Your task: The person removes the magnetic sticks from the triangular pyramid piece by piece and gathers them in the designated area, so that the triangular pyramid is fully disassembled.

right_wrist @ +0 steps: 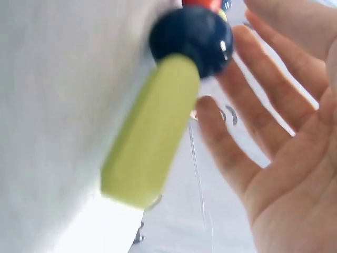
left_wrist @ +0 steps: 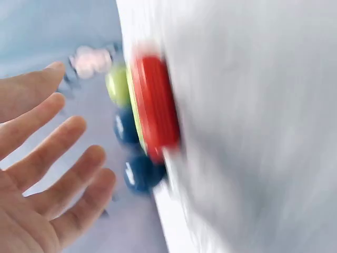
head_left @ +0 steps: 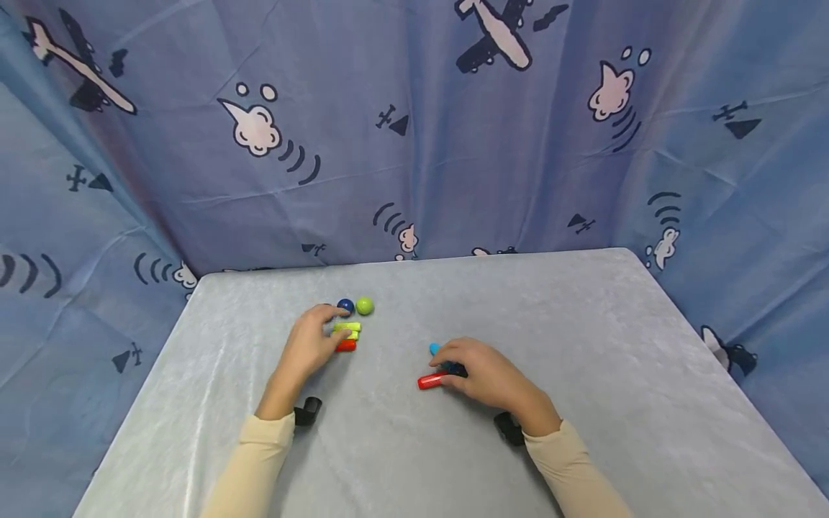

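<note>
Two hands loose, gripping nothing! Left hand (head_left: 307,345) by one red stick (head_left: 347,345), nearer the worktop's (head_left: 531,302) left edge; right hand (head_left: 486,373) at another red stick (head_left: 429,380), mid-worktop; both lie nearly parallel to the far edge.

A blue curtain (head_left: 453,158) fills the top and both sides of the head view, printed with an airplane (head_left: 74,63) at upper left and a pale cloud (head_left: 611,93) at upper right. A light grey table (head_left: 583,345) spreads across the lower middle.
</note>
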Demonstrator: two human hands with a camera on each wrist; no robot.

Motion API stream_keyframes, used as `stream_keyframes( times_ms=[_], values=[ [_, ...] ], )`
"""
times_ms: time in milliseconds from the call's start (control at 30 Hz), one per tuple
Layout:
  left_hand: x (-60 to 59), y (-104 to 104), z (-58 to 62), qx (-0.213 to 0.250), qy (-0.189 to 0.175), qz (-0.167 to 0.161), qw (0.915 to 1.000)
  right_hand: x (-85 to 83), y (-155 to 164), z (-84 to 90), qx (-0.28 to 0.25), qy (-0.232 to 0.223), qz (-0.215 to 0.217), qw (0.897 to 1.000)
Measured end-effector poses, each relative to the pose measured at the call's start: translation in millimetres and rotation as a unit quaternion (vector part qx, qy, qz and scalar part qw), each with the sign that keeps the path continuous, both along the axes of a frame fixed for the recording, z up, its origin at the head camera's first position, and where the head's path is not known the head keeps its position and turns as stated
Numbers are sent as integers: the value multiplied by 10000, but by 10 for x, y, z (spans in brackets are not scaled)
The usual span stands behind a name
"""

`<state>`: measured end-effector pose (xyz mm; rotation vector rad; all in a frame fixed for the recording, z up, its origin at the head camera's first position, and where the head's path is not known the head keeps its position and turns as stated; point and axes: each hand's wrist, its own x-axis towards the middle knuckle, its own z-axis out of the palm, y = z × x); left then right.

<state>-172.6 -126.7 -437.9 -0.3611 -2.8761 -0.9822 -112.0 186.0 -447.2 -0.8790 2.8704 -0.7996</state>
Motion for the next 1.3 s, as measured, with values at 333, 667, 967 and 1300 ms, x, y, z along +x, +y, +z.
stream_keyframes(
  times_ms=[333,667,967,1300],
  values=[
    [485,552,-98,-95,82,-901,9959,-65,216,21,216,-337,-58,9992],
    [585,730,-212,-345,-28,-1696,9849,-42,31,-40,13,-316,167,9994],
    [567,759,-237,-371,-76,-1833,9823,-23,-55,-40,76,-202,247,9995],
    [558,740,-275,-72,-337,-1764,9837,-3,-80,-27,177,-248,179,9994]
  ],
)
